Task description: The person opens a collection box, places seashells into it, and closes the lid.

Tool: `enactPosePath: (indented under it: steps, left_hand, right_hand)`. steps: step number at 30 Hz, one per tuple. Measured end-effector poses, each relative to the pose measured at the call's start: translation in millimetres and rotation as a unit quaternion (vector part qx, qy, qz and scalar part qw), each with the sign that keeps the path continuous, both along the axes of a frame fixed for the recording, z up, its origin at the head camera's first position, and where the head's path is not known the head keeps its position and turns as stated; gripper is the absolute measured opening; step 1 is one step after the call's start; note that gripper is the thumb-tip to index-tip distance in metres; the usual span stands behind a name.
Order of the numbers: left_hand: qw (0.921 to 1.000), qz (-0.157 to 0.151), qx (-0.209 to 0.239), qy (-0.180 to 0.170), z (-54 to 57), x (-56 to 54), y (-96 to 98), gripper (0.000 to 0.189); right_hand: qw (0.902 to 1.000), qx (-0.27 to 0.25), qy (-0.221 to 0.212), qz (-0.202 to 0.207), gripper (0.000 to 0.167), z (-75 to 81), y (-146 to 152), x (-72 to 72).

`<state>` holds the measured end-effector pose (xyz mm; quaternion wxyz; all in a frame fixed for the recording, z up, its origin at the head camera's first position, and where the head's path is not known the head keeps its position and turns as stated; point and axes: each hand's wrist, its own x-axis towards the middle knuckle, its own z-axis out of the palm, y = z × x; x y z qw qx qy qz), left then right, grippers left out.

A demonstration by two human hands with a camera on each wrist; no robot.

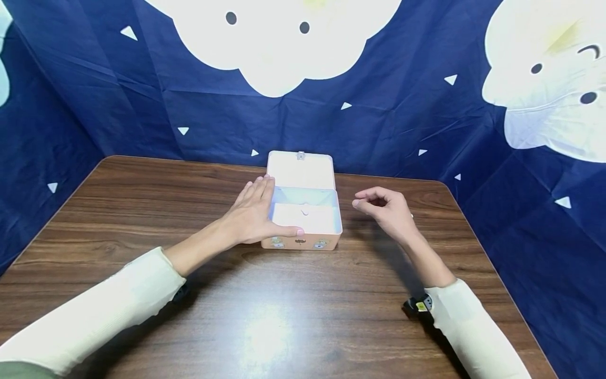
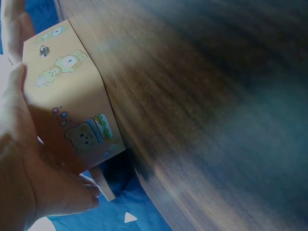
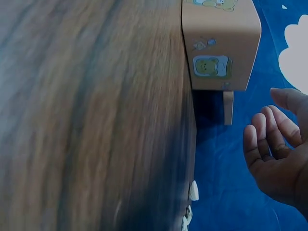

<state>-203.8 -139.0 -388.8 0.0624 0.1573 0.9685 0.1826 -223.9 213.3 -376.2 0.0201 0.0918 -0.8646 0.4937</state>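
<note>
An orange-pink tin box (image 1: 301, 242) with bear pictures stands on the table, its lid (image 1: 301, 169) raised at the back. Its pale inside shows a small curved mark or thing, too small to tell. My left hand (image 1: 253, 213) rests on the left side of the tin box, fingers straight and thumb stretched along the front rim. In the left wrist view, the box's front and side (image 2: 72, 96) show beside that hand. My right hand (image 1: 390, 210) hovers right of the box, apart from it, with loosely curled fingers (image 3: 272, 134) and nothing held.
The box stands toward the back of a brown wooden table (image 1: 189, 321). Behind it hangs a dark blue cloth (image 1: 379, 131) with white cloud shapes. Small pale things (image 3: 193, 191) lie near the table edge in the right wrist view; their kind is unclear.
</note>
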Motion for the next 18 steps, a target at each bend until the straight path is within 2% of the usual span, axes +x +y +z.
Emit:
enactPosePath:
  steps: [18]
  left_hand:
    - [0.9999, -0.002, -0.008, 0.006, -0.7, -1.4, -0.7, 0.157]
  right_hand:
    - [0.9995, -0.022, -0.003, -0.023, 0.040, -3.0, 40.4, 2.5]
